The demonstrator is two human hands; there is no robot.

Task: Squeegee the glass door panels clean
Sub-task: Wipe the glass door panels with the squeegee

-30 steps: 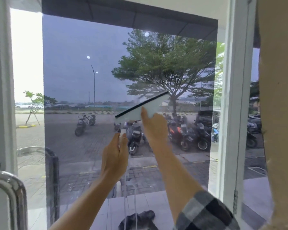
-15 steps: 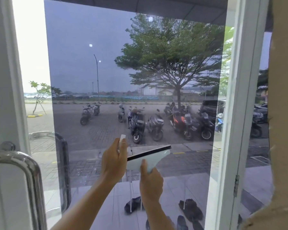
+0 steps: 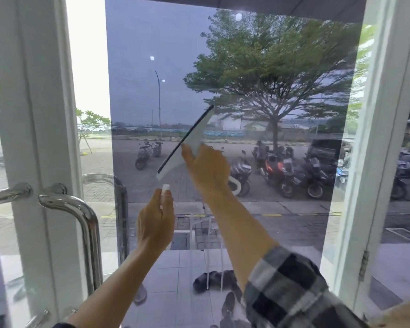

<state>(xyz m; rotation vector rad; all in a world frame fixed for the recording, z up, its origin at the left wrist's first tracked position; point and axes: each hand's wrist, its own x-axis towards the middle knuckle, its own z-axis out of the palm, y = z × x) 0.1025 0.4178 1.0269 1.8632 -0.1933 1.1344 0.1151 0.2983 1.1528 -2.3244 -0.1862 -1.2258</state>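
A tinted glass door panel (image 3: 223, 67) fills the middle of the view. A white squeegee (image 3: 194, 136) with a black rubber edge lies against it, tilted steeply, its upper end to the right. My right hand (image 3: 208, 169) presses on the squeegee's head from below, fingers spread on it. My left hand (image 3: 155, 223) grips the white handle end (image 3: 165, 189), lower and to the left. Thin water streaks (image 3: 208, 233) run down the glass under the hands.
A white door frame post (image 3: 33, 114) with chrome pull handles (image 3: 81, 221) stands at the left. Another white frame (image 3: 376, 138) with a hinge is at the right. Shoes and a dark cloth (image 3: 213, 280) lie on the tiled floor outside. Motorbikes and a tree are beyond the glass.
The squeegee has gone from low on the glass and nearly level back up to mid-height, now steeply tilted. Both hands rose with it; the right arm reaches higher.
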